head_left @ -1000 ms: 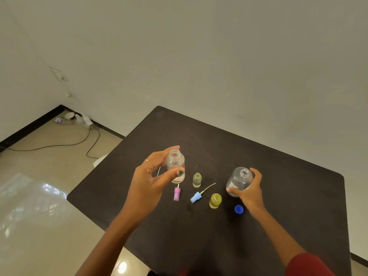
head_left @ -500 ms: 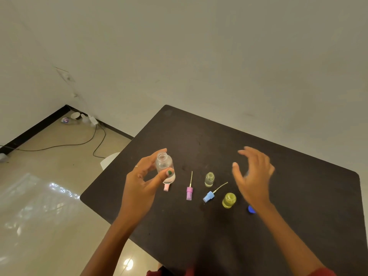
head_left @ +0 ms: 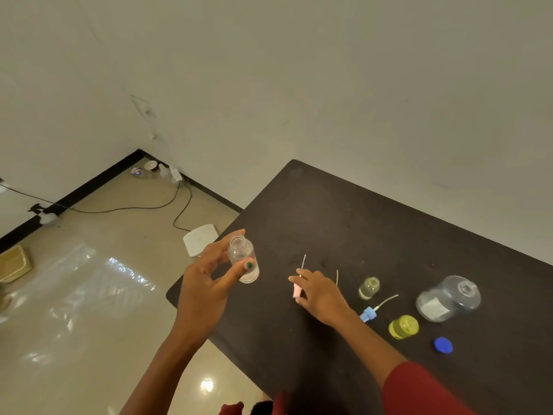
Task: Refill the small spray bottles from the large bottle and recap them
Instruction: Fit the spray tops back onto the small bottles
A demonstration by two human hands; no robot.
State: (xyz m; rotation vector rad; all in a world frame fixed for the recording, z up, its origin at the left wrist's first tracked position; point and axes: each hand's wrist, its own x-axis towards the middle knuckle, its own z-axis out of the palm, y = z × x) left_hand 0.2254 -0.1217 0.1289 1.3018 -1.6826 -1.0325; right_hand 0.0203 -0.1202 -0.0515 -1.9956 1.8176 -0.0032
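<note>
Holding a small clear plastic bottle [head_left: 243, 260] with an open neck, the left hand [head_left: 206, 290] grips it between thumb and fingers, lifted off the surface near the centre of the frame, over the left edge of a dark brown rectangular table [head_left: 344, 211]. A little clear liquid sits in its base. Just right of it, the right hand [head_left: 318, 293] rests low on the table, fingers curled around a pink spray cap [head_left: 297, 292] whose thin white tube [head_left: 303, 262] pokes up past the fingers. A second thin tube [head_left: 337, 277] rises behind that hand. Further right stand a small clear bottle with yellowish liquid [head_left: 369, 288], a blue spray cap with a curved white tube [head_left: 369, 313] lying flat, and a small yellow-green bottle [head_left: 403, 326]. At the right of the frame a large clear bottle with a white label [head_left: 448, 298] stands uncapped, and a round blue cap [head_left: 443, 345] lies below it. Black cables [head_left: 179, 205] trail across the beige floor at the upper left
</note>
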